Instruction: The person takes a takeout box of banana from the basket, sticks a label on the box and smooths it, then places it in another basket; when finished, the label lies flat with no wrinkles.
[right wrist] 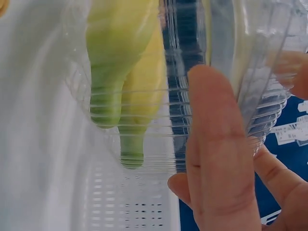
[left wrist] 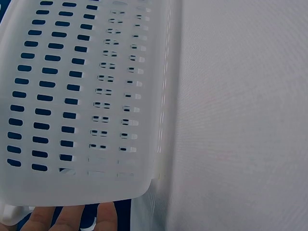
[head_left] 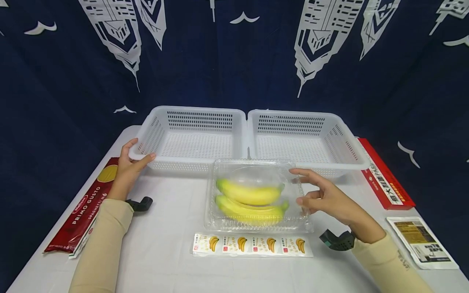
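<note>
Bananas (head_left: 250,193), two of them and yellow with greenish ends, lie side by side in a clear plastic box (head_left: 253,168) at the middle of the white worktop (head_left: 161,252). The right hand (head_left: 324,196) grips the box's right side, its thumb on the near part and its fingers round the edge. The left hand (head_left: 128,170) holds the near left corner of the left basket (head_left: 198,143), thumb over the rim and fingers at the outer left side. Just right of that basket sits the right basket (head_left: 293,148), also white and slotted; the box's far edge overlaps both in the head view. A strip of labels (head_left: 253,245) printed with bananas lies just on the box's near side. Along the left edge rests a red spaghetti packet (head_left: 82,215); at the right are a red carton (head_left: 384,177) and, nearer, a white pouch (head_left: 423,243). Dark blue fabric (head_left: 220,61) with white prints hangs on the far side.
</note>
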Demonstrator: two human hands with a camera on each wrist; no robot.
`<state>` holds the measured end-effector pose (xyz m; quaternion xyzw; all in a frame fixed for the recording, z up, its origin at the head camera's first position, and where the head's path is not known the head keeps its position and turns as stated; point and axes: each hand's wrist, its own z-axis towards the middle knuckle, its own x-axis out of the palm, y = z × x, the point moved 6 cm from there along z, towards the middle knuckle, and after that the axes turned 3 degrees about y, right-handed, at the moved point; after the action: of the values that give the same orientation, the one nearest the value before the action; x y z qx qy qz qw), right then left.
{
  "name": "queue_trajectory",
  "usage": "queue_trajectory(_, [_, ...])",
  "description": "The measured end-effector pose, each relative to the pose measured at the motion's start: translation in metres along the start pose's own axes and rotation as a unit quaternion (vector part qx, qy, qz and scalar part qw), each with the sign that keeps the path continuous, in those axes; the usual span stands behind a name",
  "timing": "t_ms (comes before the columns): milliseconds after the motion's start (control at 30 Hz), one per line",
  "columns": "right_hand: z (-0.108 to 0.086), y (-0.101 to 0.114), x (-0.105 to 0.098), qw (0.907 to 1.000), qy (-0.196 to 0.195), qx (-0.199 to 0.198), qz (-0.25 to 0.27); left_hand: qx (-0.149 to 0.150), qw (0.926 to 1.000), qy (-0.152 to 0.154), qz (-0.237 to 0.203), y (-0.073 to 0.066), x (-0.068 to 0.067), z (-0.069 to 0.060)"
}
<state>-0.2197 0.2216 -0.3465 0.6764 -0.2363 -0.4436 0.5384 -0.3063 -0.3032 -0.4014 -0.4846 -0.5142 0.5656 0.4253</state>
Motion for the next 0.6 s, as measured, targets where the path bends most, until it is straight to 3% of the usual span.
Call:
queue_trajectory(300, [0.002, -0.023, 0.009, 0.9995, 0.015, 0.015, 0.023, 0.006, 0.9999, -0.002, 0.009, -0.001, 0.000, -0.001])
queue_trajectory(600, [0.014, -0.041, 0.009, 0.9985, 0.017, 0.052, 0.005, 0.007, 0.9999, -0.002, 0.008, -0.001, 0.000, -0.001])
